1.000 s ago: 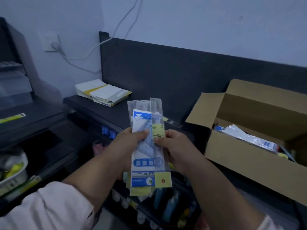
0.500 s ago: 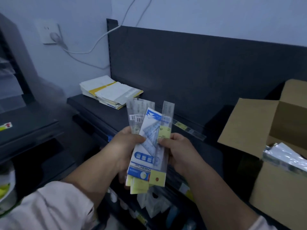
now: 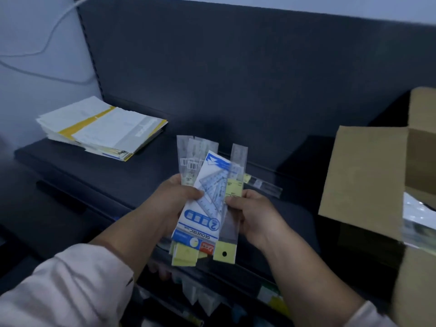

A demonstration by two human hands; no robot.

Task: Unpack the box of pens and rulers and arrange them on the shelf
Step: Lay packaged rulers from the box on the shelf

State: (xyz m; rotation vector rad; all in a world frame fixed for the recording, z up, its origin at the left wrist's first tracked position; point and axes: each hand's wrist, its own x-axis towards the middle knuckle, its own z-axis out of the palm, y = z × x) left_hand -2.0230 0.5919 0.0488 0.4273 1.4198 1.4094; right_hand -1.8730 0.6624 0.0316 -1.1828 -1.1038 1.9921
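I hold a fanned bunch of packaged rulers (image 3: 205, 201) over the dark shelf (image 3: 113, 175). On top lies a blue and white geometric set; clear ruler sleeves with yellow header cards sit behind it. My left hand (image 3: 172, 199) grips the bunch from the left with its thumb on the front. My right hand (image 3: 250, 213) pinches one clear sleeve with a yellow label (image 3: 232, 201) at the right edge. The open cardboard box (image 3: 363, 182) stands at the right with more wrapped packs inside. One clear ruler (image 3: 264, 186) lies flat on the shelf behind my hands.
A stack of white and yellow papers (image 3: 103, 131) lies at the shelf's back left. The dark back panel (image 3: 236, 79) rises behind. Lower shelves below hold blurred stationery (image 3: 205, 300). A white cable (image 3: 47, 43) runs along the wall at left.
The view has swung left and down, so the box has slid toward the right edge. The rulers have fanned out a little more, with the right sleeve pulled slightly apart.
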